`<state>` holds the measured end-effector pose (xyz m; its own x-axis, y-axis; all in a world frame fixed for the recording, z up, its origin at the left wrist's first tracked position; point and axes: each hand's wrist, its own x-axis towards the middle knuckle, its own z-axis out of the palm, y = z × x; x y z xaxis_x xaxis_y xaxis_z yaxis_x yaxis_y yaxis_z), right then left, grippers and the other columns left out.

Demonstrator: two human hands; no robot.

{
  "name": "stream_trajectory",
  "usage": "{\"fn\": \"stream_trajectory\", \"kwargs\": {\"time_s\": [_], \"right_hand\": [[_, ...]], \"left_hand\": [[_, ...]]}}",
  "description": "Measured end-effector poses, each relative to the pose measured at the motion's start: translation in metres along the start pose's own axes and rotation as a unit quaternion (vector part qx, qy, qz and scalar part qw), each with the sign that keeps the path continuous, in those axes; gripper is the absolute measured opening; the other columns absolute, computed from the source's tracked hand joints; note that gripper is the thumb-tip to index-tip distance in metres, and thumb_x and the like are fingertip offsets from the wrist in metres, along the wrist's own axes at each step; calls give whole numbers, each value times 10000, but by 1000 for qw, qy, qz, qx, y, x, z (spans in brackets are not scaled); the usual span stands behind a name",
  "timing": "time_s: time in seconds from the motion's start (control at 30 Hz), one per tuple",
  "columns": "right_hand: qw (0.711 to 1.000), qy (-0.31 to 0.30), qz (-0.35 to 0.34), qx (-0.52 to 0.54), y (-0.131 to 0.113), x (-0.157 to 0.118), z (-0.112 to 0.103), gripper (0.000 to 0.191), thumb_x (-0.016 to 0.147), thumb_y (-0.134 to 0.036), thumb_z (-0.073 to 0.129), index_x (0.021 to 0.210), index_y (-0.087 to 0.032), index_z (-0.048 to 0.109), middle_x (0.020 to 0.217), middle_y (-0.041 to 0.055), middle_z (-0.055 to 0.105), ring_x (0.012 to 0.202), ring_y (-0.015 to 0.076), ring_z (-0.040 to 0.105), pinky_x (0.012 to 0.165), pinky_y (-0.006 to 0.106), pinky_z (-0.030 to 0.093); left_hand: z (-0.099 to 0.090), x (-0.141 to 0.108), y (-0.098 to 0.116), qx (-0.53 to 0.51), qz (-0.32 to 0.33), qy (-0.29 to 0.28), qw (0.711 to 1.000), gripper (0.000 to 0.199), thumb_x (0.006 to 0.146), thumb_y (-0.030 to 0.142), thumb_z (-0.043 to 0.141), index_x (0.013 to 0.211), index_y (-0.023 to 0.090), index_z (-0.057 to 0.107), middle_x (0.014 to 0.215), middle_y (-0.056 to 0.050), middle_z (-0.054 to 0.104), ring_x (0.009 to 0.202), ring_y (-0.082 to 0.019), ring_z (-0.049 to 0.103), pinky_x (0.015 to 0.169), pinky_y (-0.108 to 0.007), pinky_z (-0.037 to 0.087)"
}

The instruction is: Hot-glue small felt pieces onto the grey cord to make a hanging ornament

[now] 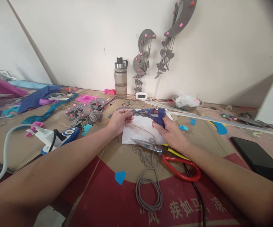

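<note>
My right hand (173, 132) is wrapped around a blue glue gun (159, 118), its nozzle pointing left. A long translucent glue stick (212, 119) runs out of its back to the right. My left hand (121, 122) is closed in a pinch at the nozzle's tip, on a small grey piece (135, 112) too small to make out. Beneath both hands lies a white sheet of paper (129, 135) with a strand of grey cord on it. Scissors with red handles (181, 168) rest below, partly over the coiled grey cord (148, 194).
A blue paper heart (120, 177) lies on the cardboard. Left are a power strip (67, 138), grey yarn (95, 116) and grey moon shapes with pink dots. Behind stand a water bottle (120, 80) and small clock (141, 96). A phone (256, 159) lies right; moon hangings (147, 36) are on the wall.
</note>
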<state>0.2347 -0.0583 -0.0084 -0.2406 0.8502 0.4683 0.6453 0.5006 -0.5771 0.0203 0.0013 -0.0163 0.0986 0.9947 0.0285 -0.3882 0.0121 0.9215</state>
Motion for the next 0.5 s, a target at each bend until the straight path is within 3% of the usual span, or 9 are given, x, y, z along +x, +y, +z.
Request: {"fn": "stream_trajectory", "kwargs": {"time_s": [0.17, 0.37, 0.5], "right_hand": [[1000, 6, -1, 14, 1, 0, 1, 359, 880, -351, 467, 1202, -201, 516, 1050, 70, 642, 934, 233, 579, 829, 378, 443], [985, 14, 84, 151, 2, 5, -2, 322, 863, -425, 475, 1049, -170, 537, 836, 39, 658, 553, 122, 516, 561, 279, 425], [975, 68, 149, 152, 14, 14, -8, 339, 836, -467, 503, 986, -168, 560, 937, 81, 674, 715, 155, 578, 598, 271, 436]], "left_hand": [[0, 0, 0, -6, 2, 6, 1000, 141, 686, 116, 686, 792, 102, 593, 657, -45, 629, 540, -85, 566, 510, -194, 452], [0, 1, 1, -9, -19, 14, 1000, 157, 677, 127, 696, 788, 116, 586, 655, -47, 635, 521, -84, 560, 462, -181, 412], [0, 0, 2, -1, -23, 7, 1000, 154, 676, 125, 690, 792, 122, 589, 652, -43, 637, 507, -86, 557, 425, -176, 381]]}}
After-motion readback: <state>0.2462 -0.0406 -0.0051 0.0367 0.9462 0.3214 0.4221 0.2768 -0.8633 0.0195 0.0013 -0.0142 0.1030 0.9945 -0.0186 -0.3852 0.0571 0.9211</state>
